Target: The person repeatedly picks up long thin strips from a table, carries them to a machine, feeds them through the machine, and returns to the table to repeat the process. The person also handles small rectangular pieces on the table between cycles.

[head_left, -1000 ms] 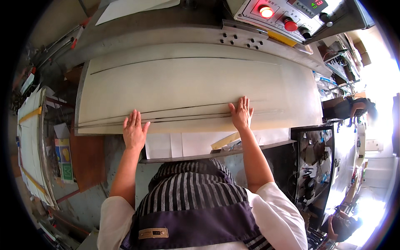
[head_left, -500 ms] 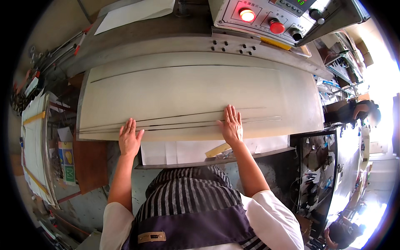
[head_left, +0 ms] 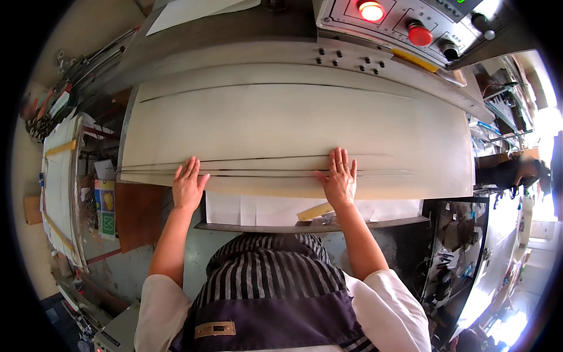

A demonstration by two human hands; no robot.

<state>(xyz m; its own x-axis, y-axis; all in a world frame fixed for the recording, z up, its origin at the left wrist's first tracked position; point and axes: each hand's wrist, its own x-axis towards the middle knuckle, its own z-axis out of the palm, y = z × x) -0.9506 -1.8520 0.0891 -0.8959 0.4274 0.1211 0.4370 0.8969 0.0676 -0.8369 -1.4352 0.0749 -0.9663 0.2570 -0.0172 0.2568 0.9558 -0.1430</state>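
Note:
A wide, cream-coloured board (head_left: 264,126) lies across the bench, with thin dark lines running along its length. One line (head_left: 275,84) crosses near its far side; several more lie close to its near edge. On the left part of that near edge rests my left hand (head_left: 189,185), palm down with fingers stretched out across the lines. My right hand (head_left: 340,182) presses flat in the same way farther right, thumb held out to the side. Neither hand grips anything. Whether the lines are cuts or thin strips, I cannot tell.
Behind the board, a metal beam (head_left: 234,57) with bolts runs across. A control box (head_left: 393,26) with a lit red lamp stands at the far right. Below the near edge, a shelf (head_left: 264,212) holds white sheets and a yellowish strip (head_left: 315,212). Another person (head_left: 516,172) is at right.
The whole view has tilted and shifted slightly, so the board appears farther right. Both hands stay flat on the board in nearly the same places.

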